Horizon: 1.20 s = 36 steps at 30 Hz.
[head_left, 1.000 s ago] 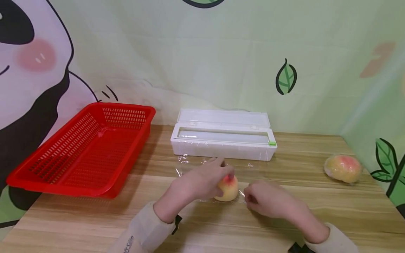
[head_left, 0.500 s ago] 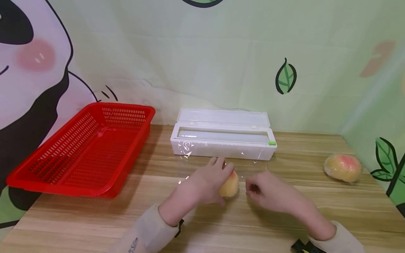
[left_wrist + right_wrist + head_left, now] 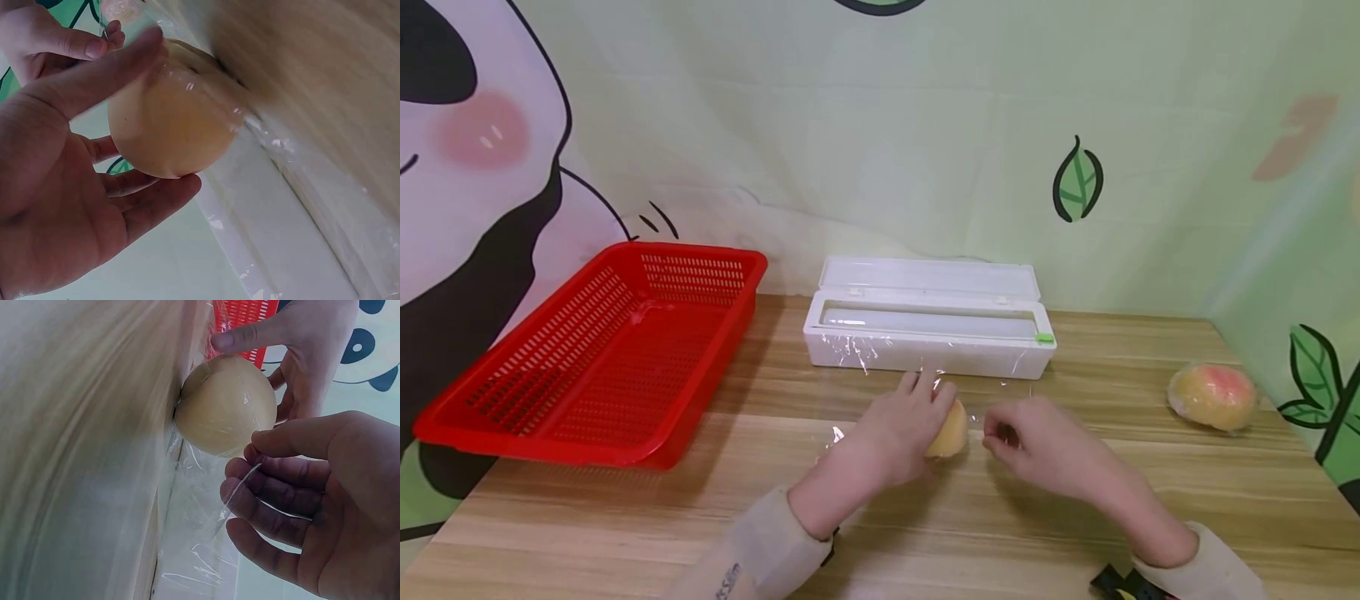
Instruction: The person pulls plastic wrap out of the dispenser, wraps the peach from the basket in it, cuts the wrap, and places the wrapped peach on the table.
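My left hand (image 3: pixel 891 433) holds a yellow peach (image 3: pixel 953 432) on the wooden table. Its thumb lies on one side and its fingers curve round the other, as the left wrist view shows. Clear cling film (image 3: pixel 200 550) clings over part of the peach and stretches back toward the white dispenser box (image 3: pixel 925 358). Just right of the peach, my right hand (image 3: pixel 1048 442) pinches an edge of the film between thumb and index finger (image 3: pixel 250 453). The other right fingers are loosely bent beside the film. In the head view the left hand hides much of the peach.
The white dispenser stands at the back with its lid (image 3: pixel 925 279) raised. A red plastic basket (image 3: pixel 651 367) is on the left. At the far right lies another peach (image 3: pixel 1213 396), wrapped in film. A printed cloth backdrop (image 3: pixel 887 167) rises behind the table.
The peach has rolled a little toward the dispenser, its pink tip now out of sight. My left hand has shifted with it, and my right hand has moved slightly away from me with the film.
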Motion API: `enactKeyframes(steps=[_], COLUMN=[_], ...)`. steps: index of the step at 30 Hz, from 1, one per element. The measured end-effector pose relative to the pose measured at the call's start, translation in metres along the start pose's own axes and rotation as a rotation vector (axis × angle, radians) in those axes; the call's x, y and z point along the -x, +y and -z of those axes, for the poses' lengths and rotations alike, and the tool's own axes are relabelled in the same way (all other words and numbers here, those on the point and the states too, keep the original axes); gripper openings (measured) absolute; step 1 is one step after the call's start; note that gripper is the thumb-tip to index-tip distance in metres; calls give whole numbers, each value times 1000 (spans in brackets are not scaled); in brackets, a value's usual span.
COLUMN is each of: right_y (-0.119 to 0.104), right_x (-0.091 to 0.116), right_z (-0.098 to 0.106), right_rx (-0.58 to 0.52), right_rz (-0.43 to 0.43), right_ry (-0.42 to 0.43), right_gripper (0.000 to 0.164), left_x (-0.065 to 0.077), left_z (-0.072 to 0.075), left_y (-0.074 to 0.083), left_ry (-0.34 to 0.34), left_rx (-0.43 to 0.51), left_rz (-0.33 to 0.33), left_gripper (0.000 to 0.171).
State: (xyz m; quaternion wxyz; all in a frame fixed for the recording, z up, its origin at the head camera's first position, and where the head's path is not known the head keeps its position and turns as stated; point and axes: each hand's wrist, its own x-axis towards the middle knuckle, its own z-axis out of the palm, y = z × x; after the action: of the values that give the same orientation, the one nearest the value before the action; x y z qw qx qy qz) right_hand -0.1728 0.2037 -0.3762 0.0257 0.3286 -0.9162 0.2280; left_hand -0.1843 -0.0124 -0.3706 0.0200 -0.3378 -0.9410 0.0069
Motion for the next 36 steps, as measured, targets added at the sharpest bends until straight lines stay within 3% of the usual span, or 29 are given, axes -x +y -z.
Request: enactKeyframes(steps=[5,10,14,20,25,31,36], right_y=[2,3,5,4,-4,-19,-24], right_x=[0,0,0,2,3,4,3], right_z=[2,5,9,11,11,6,-3], right_rx=[2,-2,1,83,135,60,88], right_rz=[-24,-34,-24,8,74,220,275], right_ry=[-5,-17,-11,52,121,23,9], right_gripper=[17,16,18,16,18,13,27], left_x=[-2,-1,-1,-1,-2,-3,-5], left_z=[4,9,9,8,9,8,8], left_y=[-5,-11,-16,-23,-27,-33,-38], left_ry=[-20,-63,-42,-2,29,34,49], left_rx=[63,206,302,310,341,362,395], left_rz=[-6,20,17,-41,-49,-53,-53], left_gripper=[75,78,77,75,69,53,49])
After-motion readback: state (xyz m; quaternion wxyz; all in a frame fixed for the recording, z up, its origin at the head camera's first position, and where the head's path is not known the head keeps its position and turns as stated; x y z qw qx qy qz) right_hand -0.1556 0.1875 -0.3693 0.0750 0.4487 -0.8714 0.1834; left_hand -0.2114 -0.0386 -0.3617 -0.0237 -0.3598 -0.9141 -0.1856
